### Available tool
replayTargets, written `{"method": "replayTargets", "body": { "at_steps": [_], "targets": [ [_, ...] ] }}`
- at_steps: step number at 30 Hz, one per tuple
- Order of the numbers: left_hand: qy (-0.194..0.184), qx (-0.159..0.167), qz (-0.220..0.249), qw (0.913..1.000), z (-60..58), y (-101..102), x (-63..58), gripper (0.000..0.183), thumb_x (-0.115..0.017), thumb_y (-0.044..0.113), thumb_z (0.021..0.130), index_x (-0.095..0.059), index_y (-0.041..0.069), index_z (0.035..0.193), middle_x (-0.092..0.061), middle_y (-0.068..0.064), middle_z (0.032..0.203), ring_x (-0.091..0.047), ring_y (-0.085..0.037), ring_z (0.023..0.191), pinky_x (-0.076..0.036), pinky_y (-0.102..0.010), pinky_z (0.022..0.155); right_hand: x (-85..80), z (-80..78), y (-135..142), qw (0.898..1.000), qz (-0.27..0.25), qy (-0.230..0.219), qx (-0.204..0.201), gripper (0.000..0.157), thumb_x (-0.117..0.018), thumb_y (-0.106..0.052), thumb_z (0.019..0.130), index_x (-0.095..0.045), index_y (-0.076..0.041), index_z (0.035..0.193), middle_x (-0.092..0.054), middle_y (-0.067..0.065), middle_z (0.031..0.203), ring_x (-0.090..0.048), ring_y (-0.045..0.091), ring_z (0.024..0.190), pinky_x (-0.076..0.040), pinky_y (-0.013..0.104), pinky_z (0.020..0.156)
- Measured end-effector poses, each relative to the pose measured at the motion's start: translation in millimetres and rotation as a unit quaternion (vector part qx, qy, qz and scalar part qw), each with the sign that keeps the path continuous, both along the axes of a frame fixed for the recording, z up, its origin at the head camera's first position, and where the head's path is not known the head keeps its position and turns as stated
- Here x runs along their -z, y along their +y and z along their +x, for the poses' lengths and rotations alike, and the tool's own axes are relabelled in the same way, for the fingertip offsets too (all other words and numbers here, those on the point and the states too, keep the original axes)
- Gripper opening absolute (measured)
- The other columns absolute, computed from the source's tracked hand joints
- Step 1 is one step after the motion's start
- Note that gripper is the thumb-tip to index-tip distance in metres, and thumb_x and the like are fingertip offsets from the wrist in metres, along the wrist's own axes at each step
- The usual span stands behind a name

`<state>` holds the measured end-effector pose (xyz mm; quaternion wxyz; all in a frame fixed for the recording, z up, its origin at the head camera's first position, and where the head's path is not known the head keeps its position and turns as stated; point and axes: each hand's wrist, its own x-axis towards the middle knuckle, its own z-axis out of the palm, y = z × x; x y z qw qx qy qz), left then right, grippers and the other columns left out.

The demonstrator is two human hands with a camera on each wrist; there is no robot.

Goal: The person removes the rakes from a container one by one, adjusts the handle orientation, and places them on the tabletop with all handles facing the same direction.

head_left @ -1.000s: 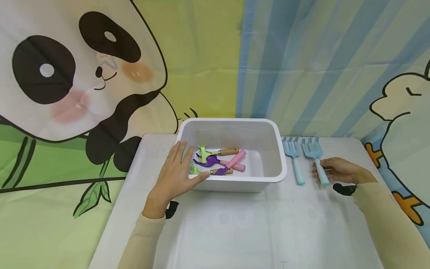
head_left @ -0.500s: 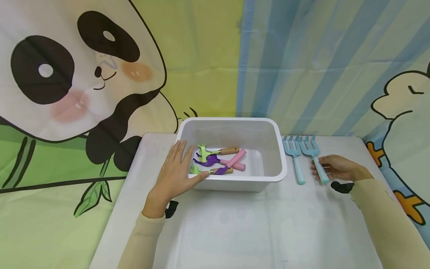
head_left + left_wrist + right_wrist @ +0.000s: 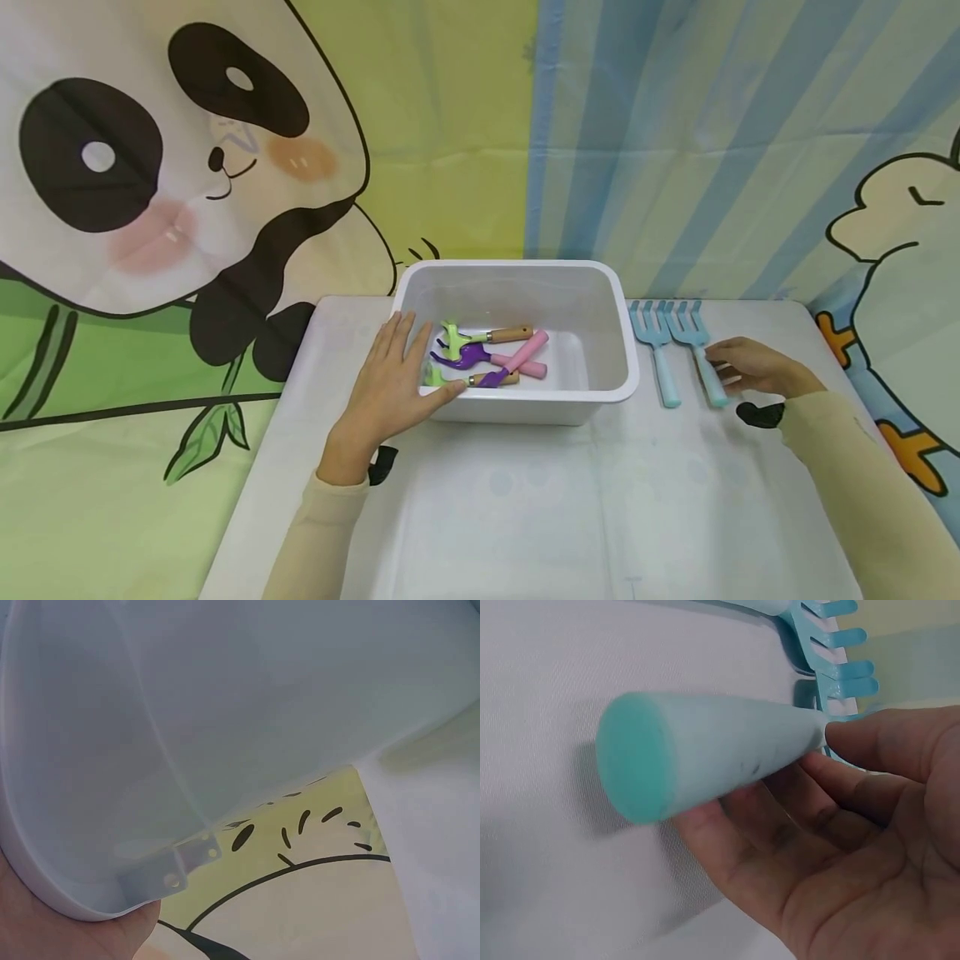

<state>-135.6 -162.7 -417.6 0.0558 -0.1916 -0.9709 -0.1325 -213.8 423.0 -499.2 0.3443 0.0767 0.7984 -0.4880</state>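
Note:
My left hand lies over the left end of a white plastic tub, fingers extended and thumb along its front rim. In the left wrist view, part of that hand shows at the tub's rim. To the right, two light blue hand forks lie side by side, tines pointing away. My right hand is beside the handle of the right-hand fork, its fingers loose. In the right wrist view, the thumb tip is at the neck of the handle, and the fingers lie along its lower side, tips partly hidden.
Inside the tub lie several small garden tools: a green rake with a wooden handle, a purple rake, and a pink-handled tool across others. The left fork lies beside the tub. A printed cloth hangs behind the white table.
The right-hand fork has shifted left until its tines lie close to the other fork. My right fingers have drawn back to the right of its handle. The left hand stays put.

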Motion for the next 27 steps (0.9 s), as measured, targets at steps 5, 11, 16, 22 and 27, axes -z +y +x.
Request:
{"method": "replayTargets", "body": {
  "at_steps": [5,11,16,22,27],
  "targets": [
    [-0.001,0.002,-0.001,1.0000,0.2,-0.7,0.4,0.108,-0.043,0.083,0.085,-0.025,0.005,0.158,-0.013,-0.019,0.164,0.000,-0.034,0.152,-0.001,-0.045,0.122,-5.0,1.3,-1.5,0.999,0.035,0.020,-0.018,0.063,-0.040,-0.025,0.109,-0.020,0.022,0.145,-0.041,0.032,0.132,-0.053,0.033,0.110,-0.055,0.042,0.085],
    [0.002,0.004,-0.002,1.0000,-0.7,-1.5,1.0,0.108,-0.043,0.083,0.085,-0.026,0.005,0.158,-0.013,-0.020,0.164,0.000,-0.034,0.152,-0.001,-0.044,0.122,-8.0,1.0,-4.1,1.000,0.015,0.012,-0.001,0.057,-0.040,-0.024,0.109,-0.030,0.021,0.142,-0.046,0.032,0.129,-0.057,0.032,0.105,-0.055,0.048,0.090],
    [0.003,0.006,-0.002,1.0000,-1.9,-1.5,1.4,0.108,-0.041,0.083,0.085,-0.026,0.005,0.158,-0.013,-0.019,0.164,0.001,-0.033,0.152,0.000,-0.044,0.122,-15.9,0.2,-4.7,0.999,0.023,0.041,-0.007,0.058,-0.038,-0.027,0.110,-0.030,0.020,0.143,-0.043,0.037,0.134,-0.057,0.041,0.112,-0.053,0.051,0.093],
    [0.004,0.004,-0.001,1.0000,-1.9,-1.7,1.5,0.108,-0.041,0.083,0.085,-0.026,0.005,0.158,-0.013,-0.019,0.164,0.001,-0.033,0.152,0.000,-0.043,0.122,-44.1,-6.1,-13.8,0.993,0.029,0.108,-0.033,0.060,-0.036,-0.033,0.110,-0.031,0.016,0.144,-0.040,0.038,0.136,-0.054,0.047,0.118,-0.053,0.052,0.092],
    [0.001,0.005,-0.001,1.0000,-0.7,-1.5,0.1,0.108,-0.042,0.083,0.086,-0.025,0.005,0.158,-0.013,-0.019,0.164,0.001,-0.034,0.152,0.000,-0.044,0.122,-88.9,-8.1,-39.4,0.985,0.011,0.158,-0.064,0.052,-0.038,-0.030,0.110,-0.037,0.012,0.142,-0.046,0.031,0.131,-0.060,0.036,0.110,-0.056,0.048,0.089]
  ]
}}
